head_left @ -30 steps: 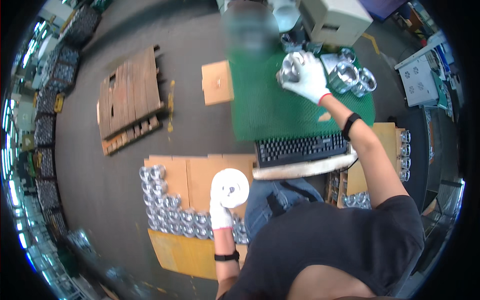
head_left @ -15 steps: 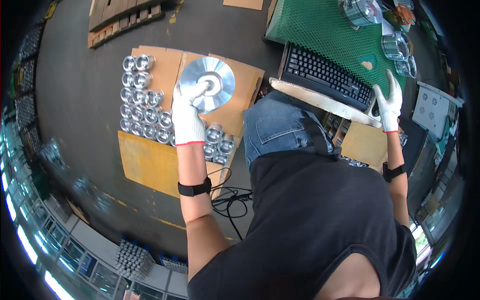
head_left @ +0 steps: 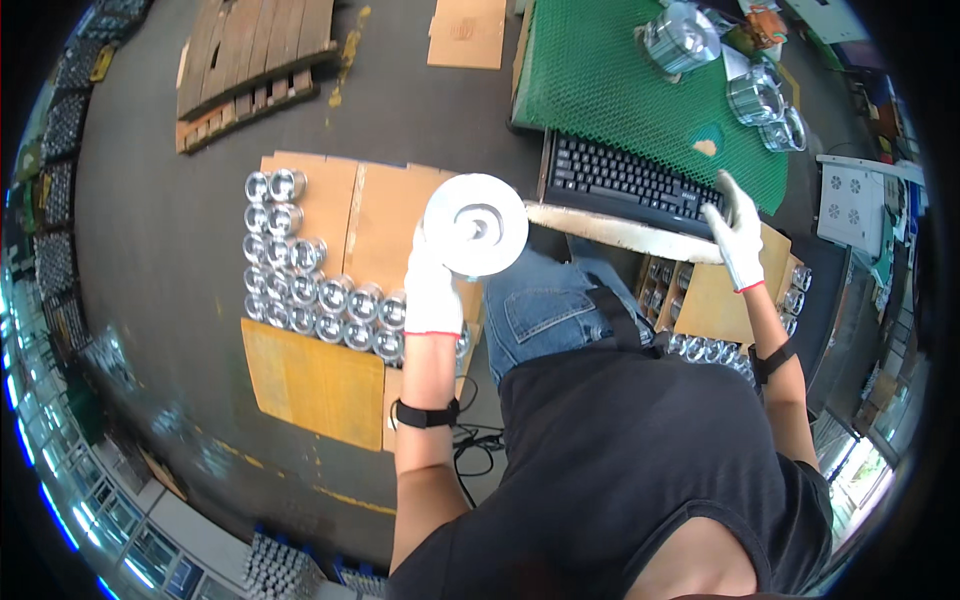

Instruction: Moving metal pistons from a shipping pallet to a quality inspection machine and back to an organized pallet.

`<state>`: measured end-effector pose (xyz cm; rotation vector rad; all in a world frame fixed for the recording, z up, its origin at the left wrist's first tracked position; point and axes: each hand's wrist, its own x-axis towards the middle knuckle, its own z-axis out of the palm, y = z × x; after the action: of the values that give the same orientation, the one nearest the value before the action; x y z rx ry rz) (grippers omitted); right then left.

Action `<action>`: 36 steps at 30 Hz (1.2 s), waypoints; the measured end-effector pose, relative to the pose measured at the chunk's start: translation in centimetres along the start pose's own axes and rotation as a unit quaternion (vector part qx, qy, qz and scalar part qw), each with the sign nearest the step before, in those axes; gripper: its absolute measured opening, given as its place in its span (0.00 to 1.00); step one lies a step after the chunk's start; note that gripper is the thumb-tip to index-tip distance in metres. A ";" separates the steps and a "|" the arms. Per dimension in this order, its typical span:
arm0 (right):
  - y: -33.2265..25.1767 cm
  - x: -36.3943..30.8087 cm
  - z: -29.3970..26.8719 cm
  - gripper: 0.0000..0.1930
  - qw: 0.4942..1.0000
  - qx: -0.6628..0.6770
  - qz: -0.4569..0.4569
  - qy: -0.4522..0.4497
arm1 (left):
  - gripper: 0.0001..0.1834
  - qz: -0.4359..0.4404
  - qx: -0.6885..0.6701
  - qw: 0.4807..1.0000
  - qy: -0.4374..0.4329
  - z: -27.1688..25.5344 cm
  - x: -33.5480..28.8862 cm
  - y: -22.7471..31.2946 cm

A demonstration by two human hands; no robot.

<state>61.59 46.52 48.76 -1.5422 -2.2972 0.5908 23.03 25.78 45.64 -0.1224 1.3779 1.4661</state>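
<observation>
Here, the moment in lines:

Left hand: the gloved left hand [head_left: 433, 293] is closed on a round, shiny metal disc part [head_left: 476, 225], fingers curled under its lower edge, holding it up over the cardboard sheets [head_left: 330, 215] on the floor.

Disc part: raised, face towards the camera, above and just right of the rows of shiny metal cylinders [head_left: 305, 288] standing on the cardboard.

Right hand: the gloved right hand [head_left: 737, 228] rests on the right end of the black keyboard [head_left: 628, 183], fingers loosely extended and pinching nothing.

Bench: the green mat [head_left: 610, 85] carries three more metal parts [head_left: 679, 38] at its far side.

Doing it well: judged from the hold, the disc wants a firm grip at the rim and a level carry, kept clear of the standing cylinders so none is knocked.

Against half a second ago: the disc sits a little further right and nearer the bench edge; the right hand, then at the bench's right corner, is now on the keyboard.
</observation>
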 end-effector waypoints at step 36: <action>-4.4 31.4 17.7 0.09 0.977 -0.043 -0.186 -0.095 | 0.25 -0.054 -0.035 0.997 -0.032 5.0 0.0 -5.6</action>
<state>38.06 71.32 36.44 -1.0803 -2.6960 0.5622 29.83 28.31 43.54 -0.1900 1.2491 1.4164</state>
